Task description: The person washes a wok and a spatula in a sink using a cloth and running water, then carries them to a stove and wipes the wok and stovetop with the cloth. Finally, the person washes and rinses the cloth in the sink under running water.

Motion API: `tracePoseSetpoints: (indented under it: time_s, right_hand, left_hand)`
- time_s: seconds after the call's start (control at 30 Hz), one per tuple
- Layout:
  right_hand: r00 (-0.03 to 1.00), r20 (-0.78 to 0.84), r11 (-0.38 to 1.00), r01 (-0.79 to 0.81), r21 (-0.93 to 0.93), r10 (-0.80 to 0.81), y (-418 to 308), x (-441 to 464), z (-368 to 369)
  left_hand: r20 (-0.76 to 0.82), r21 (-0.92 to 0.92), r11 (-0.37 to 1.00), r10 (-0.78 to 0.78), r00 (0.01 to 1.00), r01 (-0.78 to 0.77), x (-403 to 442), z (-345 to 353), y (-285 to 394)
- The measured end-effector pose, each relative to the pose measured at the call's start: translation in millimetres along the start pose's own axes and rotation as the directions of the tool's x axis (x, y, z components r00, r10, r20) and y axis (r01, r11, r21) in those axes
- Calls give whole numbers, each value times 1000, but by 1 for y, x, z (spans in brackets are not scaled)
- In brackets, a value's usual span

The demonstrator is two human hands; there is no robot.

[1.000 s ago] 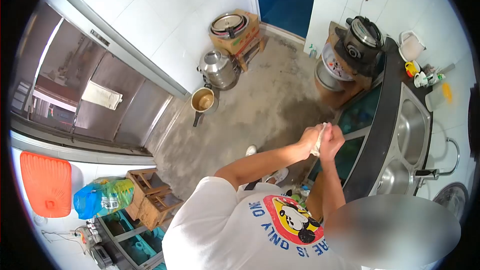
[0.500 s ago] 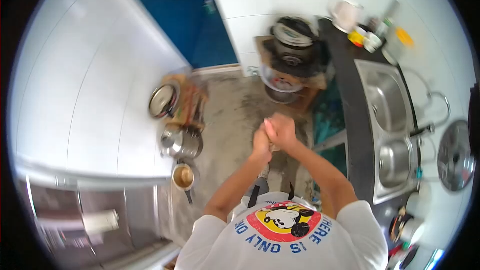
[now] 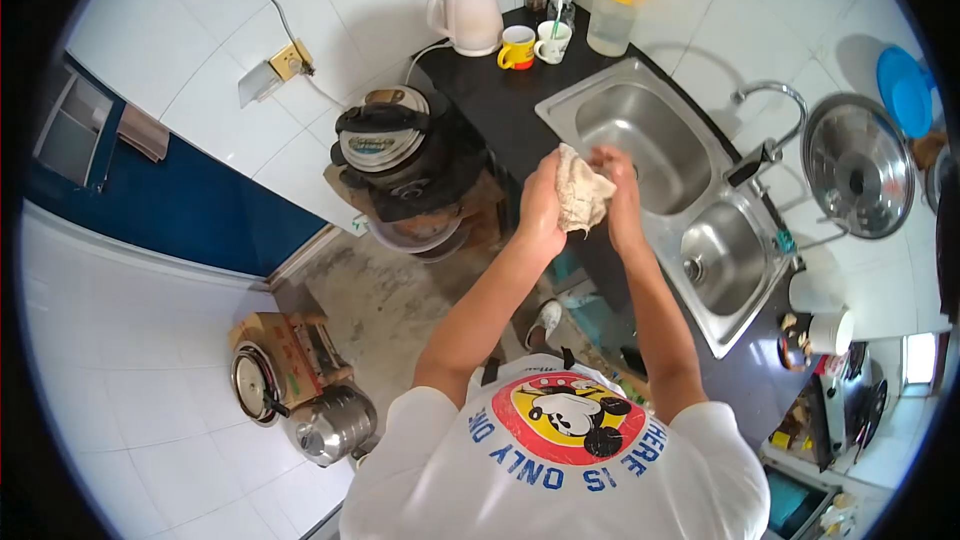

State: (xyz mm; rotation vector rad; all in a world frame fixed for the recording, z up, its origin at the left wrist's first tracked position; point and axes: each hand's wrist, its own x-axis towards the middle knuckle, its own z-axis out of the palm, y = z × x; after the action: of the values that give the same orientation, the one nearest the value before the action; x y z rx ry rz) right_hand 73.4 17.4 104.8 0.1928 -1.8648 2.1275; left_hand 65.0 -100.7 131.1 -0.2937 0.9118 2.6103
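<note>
A crumpled beige cloth (image 3: 584,190) is bunched between my two hands, above the dark counter edge beside the sink. My left hand (image 3: 541,202) grips it from the left side, its fingers partly hidden behind the cloth. On the other side, my right hand (image 3: 624,198) is curled against the cloth's right edge, fingertips pointing toward the large sink basin (image 3: 655,155). The steel faucet (image 3: 760,155) stands to the right of both hands.
A white kettle (image 3: 473,15), a yellow mug (image 3: 517,47), a white mug (image 3: 553,42) and a yellow-lidded jug (image 3: 613,15) line the back of the counter (image 3: 480,90). A black cooker (image 3: 390,150) stands left of it. On the floor are a metal pot (image 3: 335,427) and a cardboard box (image 3: 285,340).
My view has swung right toward the sink. My hands, clasped together over the floor before, are now by the counter and farther apart, with the cloth plainly showing between them.
</note>
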Motion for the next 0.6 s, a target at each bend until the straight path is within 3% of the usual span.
tracePoseSetpoints:
  time_s: [0.1,0.17,0.27,0.37,0.43,0.47,0.5,0.53,0.57,0.6]
  right_hand:
    - [999,-17,995,-36,96,38,51,13,-46]
    - [996,20,958,-88,273,85,22,16,-55]
    - [981,-180,997,-73,-16,69,43,32,-85]
    - [880,-468,991,-118,-57,78,53,57,-123]
    - [831,-531,924,-57,-379,-166,54,70,-128]
    - [797,-533,846,-51,-531,-286,52,78,-126]
    - [812,-495,760,-103,-641,-308,40,83,-113]
    - [835,-472,779,-88,-620,-282,58,82,-106]
    - [878,-254,644,78,-761,-406,76,88,-97]
    - [923,-152,612,104,-784,-352,70,94,-78]
  left_hand:
    - [-42,67,998,-17,999,19,45,26,-15]
    - [17,86,995,-62,998,60,71,32,-24]
    - [59,224,973,-76,995,61,108,34,-45]
    - [115,298,953,-91,989,53,147,37,-61]
    - [115,386,921,-106,988,54,176,31,-76]
    - [116,391,915,-155,981,99,193,27,-84]
    - [113,393,908,-207,972,148,205,27,-88]
    - [111,388,901,-256,960,196,216,29,-90]
    - [22,377,827,-458,889,416,228,31,-90]
    - [418,463,835,-502,757,298,251,-12,-106]
